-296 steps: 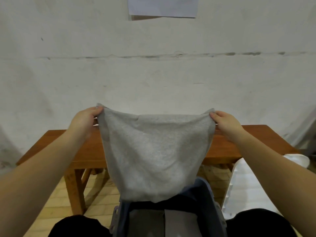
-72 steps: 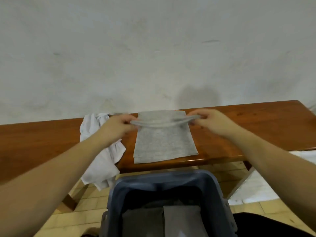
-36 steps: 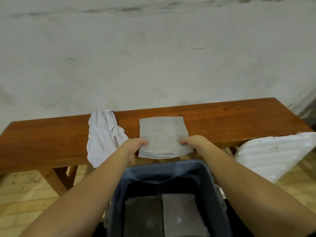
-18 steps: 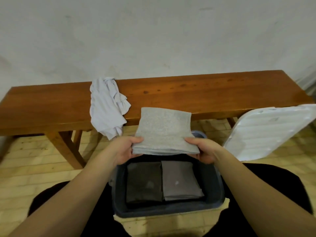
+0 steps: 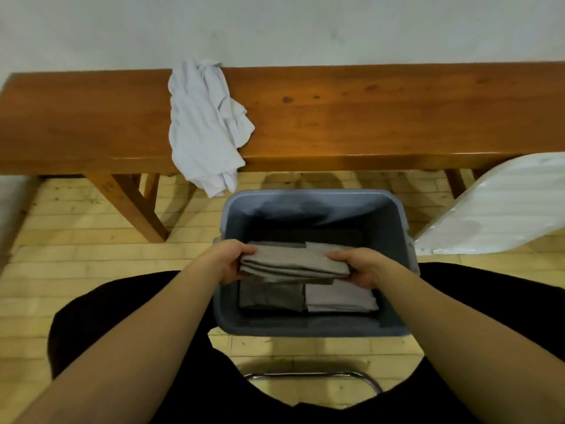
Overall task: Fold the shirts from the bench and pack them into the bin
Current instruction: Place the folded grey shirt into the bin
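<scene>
I grip the folded grey shirt [image 5: 294, 261] by its short ends, left hand [image 5: 228, 261], right hand [image 5: 358, 266], lengthwise just above the bin [image 5: 394, 240].

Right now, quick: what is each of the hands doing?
Left hand: grips the left edge of the folded grey shirt over the bin.
Right hand: grips its right edge.

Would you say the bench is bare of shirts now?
No, a crumpled white shirt lies on the bench, hanging over its front edge.
</scene>
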Demonstrator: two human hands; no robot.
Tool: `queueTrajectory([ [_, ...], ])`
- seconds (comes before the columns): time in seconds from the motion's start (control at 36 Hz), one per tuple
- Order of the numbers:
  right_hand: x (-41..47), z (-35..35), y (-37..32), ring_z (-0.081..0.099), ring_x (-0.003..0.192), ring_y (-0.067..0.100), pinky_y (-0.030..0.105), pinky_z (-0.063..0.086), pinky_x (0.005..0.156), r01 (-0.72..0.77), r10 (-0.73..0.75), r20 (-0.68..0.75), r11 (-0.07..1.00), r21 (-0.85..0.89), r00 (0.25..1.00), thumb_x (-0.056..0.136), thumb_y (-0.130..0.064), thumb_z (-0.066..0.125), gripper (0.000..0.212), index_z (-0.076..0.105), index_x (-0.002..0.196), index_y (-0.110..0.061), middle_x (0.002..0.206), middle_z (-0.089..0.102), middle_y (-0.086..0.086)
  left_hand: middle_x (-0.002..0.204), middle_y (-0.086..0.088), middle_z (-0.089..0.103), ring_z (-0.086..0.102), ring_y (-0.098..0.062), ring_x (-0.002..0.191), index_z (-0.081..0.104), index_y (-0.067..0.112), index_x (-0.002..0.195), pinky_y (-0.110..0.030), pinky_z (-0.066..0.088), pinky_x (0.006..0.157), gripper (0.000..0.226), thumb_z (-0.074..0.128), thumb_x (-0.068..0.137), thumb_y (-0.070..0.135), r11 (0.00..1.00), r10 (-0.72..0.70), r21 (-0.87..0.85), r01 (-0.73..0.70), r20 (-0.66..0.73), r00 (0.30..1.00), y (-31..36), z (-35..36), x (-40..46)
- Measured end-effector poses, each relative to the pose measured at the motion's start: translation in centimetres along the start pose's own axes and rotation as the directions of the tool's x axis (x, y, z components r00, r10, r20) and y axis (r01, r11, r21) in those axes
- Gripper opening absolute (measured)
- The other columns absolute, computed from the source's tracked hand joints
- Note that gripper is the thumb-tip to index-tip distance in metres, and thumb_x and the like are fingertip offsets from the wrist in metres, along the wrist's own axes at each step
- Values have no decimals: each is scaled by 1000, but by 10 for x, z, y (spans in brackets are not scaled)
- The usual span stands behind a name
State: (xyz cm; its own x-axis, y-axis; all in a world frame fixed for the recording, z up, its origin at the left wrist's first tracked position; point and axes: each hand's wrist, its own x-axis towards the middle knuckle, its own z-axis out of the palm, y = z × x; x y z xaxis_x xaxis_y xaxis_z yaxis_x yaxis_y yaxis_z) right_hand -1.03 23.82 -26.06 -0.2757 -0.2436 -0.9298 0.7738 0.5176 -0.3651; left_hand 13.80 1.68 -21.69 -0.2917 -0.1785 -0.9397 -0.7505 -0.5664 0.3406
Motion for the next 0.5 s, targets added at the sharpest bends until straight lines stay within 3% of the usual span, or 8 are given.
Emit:
queueTrajectory([
  [0.14, 26, 14, -9, 65, 98, 26, 36, 56, 75, 82, -85, 55, 995, 54, 995, 94, -15, 64, 25, 60, 118, -8, 111, 67, 15, 87, -13, 62, 60, -24, 77, 51, 7, 103, -39, 52, 64, 6, 54, 98, 8, 1000, -5, -11, 4, -101, 995, 9, -11, 21],
  [0.22, 50, 21, -2, 65, 98, 23, 33, 55, 76, 111, -117, 89, 991, 71, 989, 96, -15, 62, 26, 59, 121, -10, 109, 67, 10, 91, -13, 64, 62, -26, 82, 52, 7, 96, -39, 53, 66, 3, 55, 97, 6, 999, -34, 32, 39, -145, 989, 7, -17, 35],
  [0.28, 64, 26, 11, 65, 100, 23, 33, 55, 83, 101, -105, 118, 994, 38, 987, 96, -14, 60, 27, 58, 123, -8, 109, 68, 8, 94, -12, 64, 63, -27, 88, 52, 8, 93, -43, 55, 74, 5, 56, 96, 6, 991, -69, 97, 88, -183, 981, -1, -20, 44],
  [0.36, 91, 31, 38, 65, 98, 23, 34, 56, 85, 36, -32, 145, 999, -30, 989, 96, -8, 59, 25, 58, 121, -4, 106, 68, 7, 100, -14, 62, 62, -32, 95, 53, 6, 97, -46, 55, 82, 6, 58, 95, 5, 962, -131, 202, 184, -249, 960, -20, -23, 71],
  [0.5, 121, 36, 81, 61, 108, 31, 41, 52, 87, -76, 98, 88, 971, -227, 991, 95, -8, 61, 37, 54, 131, -2, 128, 62, 15, 109, -23, 58, 59, -38, 104, 51, 1, 106, -44, 54, 88, 10, 48, 100, 9, 808, -207, 472, 353, -333, 920, -49, -20, 105],
])
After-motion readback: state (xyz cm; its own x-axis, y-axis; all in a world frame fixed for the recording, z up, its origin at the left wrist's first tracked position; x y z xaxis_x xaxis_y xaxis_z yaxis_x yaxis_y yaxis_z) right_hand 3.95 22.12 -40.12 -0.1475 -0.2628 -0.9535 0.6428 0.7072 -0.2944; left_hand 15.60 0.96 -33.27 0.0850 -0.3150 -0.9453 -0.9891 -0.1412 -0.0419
